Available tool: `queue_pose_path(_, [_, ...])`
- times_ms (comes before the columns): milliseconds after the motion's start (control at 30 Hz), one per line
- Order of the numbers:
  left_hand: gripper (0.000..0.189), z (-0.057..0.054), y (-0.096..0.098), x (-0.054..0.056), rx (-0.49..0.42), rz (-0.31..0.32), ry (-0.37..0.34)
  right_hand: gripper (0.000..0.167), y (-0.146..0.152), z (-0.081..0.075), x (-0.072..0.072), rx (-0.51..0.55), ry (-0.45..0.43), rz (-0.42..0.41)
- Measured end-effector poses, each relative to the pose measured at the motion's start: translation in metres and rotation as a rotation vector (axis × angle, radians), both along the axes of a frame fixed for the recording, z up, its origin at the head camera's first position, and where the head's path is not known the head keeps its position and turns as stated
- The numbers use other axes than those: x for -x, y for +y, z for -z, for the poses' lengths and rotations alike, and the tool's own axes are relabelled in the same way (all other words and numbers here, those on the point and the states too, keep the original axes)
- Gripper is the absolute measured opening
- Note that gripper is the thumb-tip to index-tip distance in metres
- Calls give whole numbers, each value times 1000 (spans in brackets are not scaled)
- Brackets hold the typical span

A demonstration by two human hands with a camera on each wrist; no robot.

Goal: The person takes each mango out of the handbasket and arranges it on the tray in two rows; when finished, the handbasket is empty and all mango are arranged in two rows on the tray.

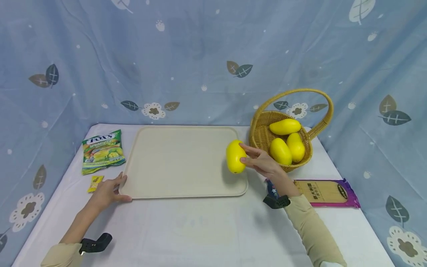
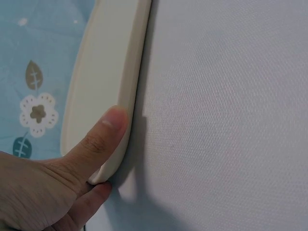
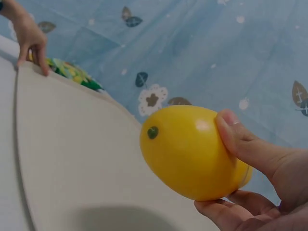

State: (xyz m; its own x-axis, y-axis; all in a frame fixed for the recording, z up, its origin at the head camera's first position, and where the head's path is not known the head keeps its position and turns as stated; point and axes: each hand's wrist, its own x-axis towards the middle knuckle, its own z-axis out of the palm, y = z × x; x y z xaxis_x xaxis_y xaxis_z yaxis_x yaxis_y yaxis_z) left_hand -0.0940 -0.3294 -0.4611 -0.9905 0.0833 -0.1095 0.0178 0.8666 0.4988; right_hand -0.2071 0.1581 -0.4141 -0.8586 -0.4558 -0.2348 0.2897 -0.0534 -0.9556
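My right hand (image 1: 261, 161) holds a yellow mango (image 1: 235, 156) between thumb and fingertips, above the right end of a cream tray (image 1: 180, 163). Its small green stem spot faces the camera in the right wrist view, and its shadow falls on the tray. At the tray's near left corner is my left hand (image 1: 106, 192); the left wrist view has its thumb (image 2: 107, 131) over the rim and a finger under the corner. A wicker basket (image 1: 261, 135) with a tall handle stands beside the right hand, with several more mangoes (image 1: 281, 151) in it.
Left of the tray lies a green candy bag (image 1: 103, 152), with a small yellow packet (image 1: 95, 183) below it near the left hand. A purple-edged noodle pack (image 1: 328, 193) lies right of the right forearm, which partly covers a dark blue starred packet (image 1: 271, 188).
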Motion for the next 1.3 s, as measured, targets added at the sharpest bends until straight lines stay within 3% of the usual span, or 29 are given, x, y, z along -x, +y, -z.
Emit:
queue_pose_path(200, [95, 0, 0, 2, 10, -4, 4, 62, -22, 18, 16, -27, 59, -8])
queue_pose_path(500, [94, 0, -2, 2, 10, -1, 13, 60, -55, 44, 40, 30, 99, -42])
queue_pose_path(767, [93, 2, -3, -1, 2, 8, 29, 60, -83, 54, 61, 26, 157, -94])
queue_pose_path(1067, [92, 4, -1, -2, 1, 0, 42, 59, -119, 61, 85, -48, 233, -142])
queue_pose_path(1300, [93, 4, 0, -2, -7, -4, 30, 59, -149, 64, 93, -4, 219, -121])
